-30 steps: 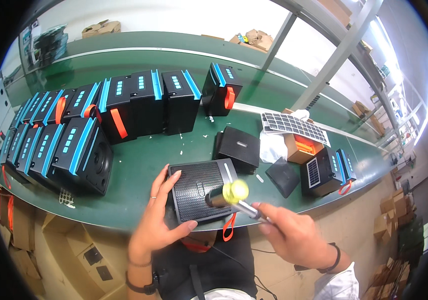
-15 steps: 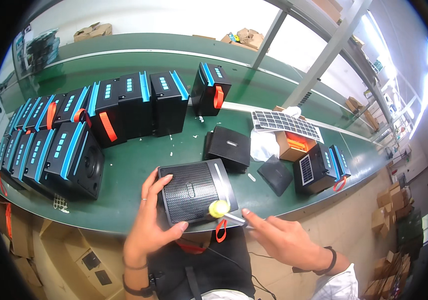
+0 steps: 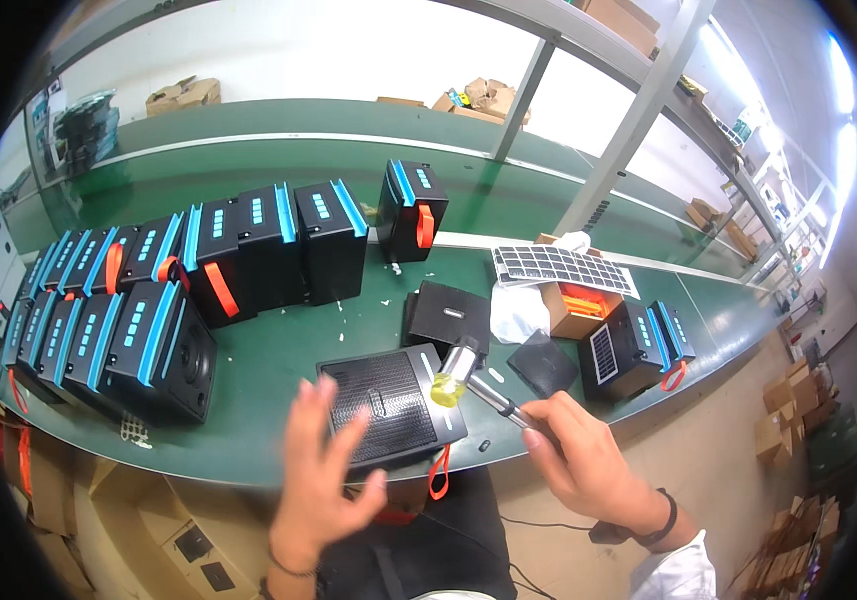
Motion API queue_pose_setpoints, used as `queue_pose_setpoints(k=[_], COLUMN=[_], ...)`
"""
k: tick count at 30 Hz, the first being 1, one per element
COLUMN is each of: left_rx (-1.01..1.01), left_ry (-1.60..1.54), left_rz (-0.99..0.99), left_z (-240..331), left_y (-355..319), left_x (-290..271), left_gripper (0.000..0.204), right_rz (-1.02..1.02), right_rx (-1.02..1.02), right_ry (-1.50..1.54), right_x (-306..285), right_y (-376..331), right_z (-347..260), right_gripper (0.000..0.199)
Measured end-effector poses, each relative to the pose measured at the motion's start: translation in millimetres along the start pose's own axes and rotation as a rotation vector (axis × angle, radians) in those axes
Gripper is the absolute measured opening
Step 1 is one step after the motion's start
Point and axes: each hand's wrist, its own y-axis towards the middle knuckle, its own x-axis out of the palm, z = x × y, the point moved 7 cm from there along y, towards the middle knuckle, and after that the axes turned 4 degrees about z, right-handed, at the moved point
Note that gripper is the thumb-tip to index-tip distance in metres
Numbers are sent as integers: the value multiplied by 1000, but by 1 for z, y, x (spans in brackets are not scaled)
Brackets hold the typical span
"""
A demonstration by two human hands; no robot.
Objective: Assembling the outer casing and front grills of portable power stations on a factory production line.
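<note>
My right hand grips a small mallet with a metal shaft and a yellow, see-through head. The head hovers over the right end of a black speaker, which lies on its back near the bench's front edge, mesh grille up. A red strap hangs from its near right corner. Over the speaker's left side, my left hand is blurred but its fingers are visibly spread, with nothing in them. Black grille panels are stacked just behind the speaker.
Rows of black speakers with blue trim fill the bench's left side. One speaker stands at the back. Rightward are a loose black panel, a sheet of stickers, an open carton with orange straps, and more speakers.
My left hand has let go of the speaker's left edge and moved nearer me, fingers spreading. The mallet head has lifted off the speaker. The view has shifted slightly.
</note>
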Motion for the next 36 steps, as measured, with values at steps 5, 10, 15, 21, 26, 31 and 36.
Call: queue_pose_setpoints(k=[5, 10, 15, 21, 26, 31, 36], left_rx=[35, 65, 68, 72, 67, 64, 74], left_ry=[262, 416, 444, 428, 422, 423, 436], left_rz=[-144, -139, -146, -157, -155, -159, -172], left_z=[58, 57, 58, 55, 55, 54, 59], left_y=[-7, -6, -6, -12, -11, -9, -10], left_x=[27, 31, 32, 35, 36, 38, 38], left_gripper=[66, 66, 68, 71, 72, 75, 77], right_rz=[15, 151, -303, -22, -10, -141, 177], right_rx=[-114, -221, -127, -79, -43, 38, 55], right_ry=[-47, 3, -256, -67, -119, -132, -56], right_x=[6, 19, 71, 42, 25, 37, 8], right_y=[33, 66, 77, 75, 63, 52, 40], right_z=[-18, -39, -20, 0, 13, 26, 24], right_gripper=[32, 37, 32, 33, 35, 36, 34])
